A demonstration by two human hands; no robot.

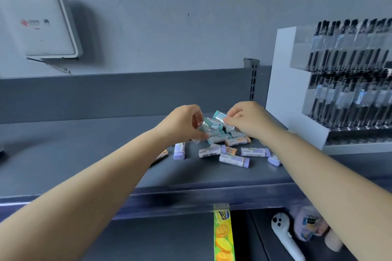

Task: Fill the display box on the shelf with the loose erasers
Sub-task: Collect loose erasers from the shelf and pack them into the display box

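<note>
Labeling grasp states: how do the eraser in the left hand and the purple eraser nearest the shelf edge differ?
The held eraser is teal, tilted, pinched in the left hand; the purple eraser lies flat, untouched, apart from the pile. Both are sleeved blocks.

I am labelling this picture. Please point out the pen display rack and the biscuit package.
pen display rack (282, 82), head view, white side panel.
biscuit package (223, 237), head view, yellow-green front face.

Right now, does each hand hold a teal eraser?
Yes, the left hand and the right hand each pinch a teal eraser above the pile.
</note>
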